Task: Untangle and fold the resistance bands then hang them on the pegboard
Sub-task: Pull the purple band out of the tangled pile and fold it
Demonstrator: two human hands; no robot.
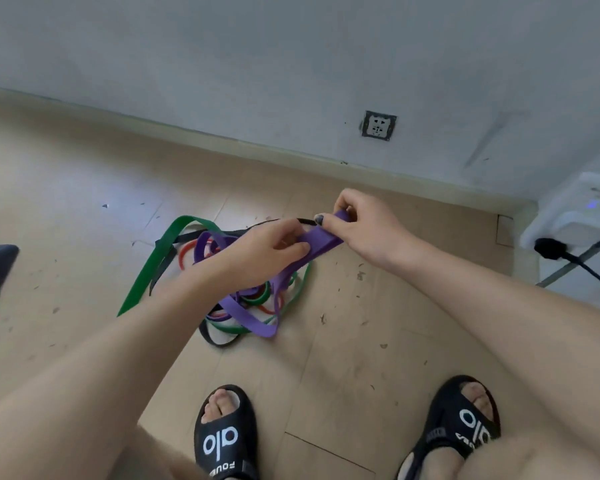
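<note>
Head view: both hands are raised above the floor [84,188], holding one purple band [321,241] between them. The left hand [269,252] has its fingers curled round the band's lower stretch; the right hand [355,225] pinches its folded upper end. The band trails down into a tangled pile of bands [236,299], green, red, black and purple, lying on the floor near the wall's skirting. A wall socket [379,125] sits above the skirting. Two black sandals [224,434] stand at the floor's near edge.
</note>
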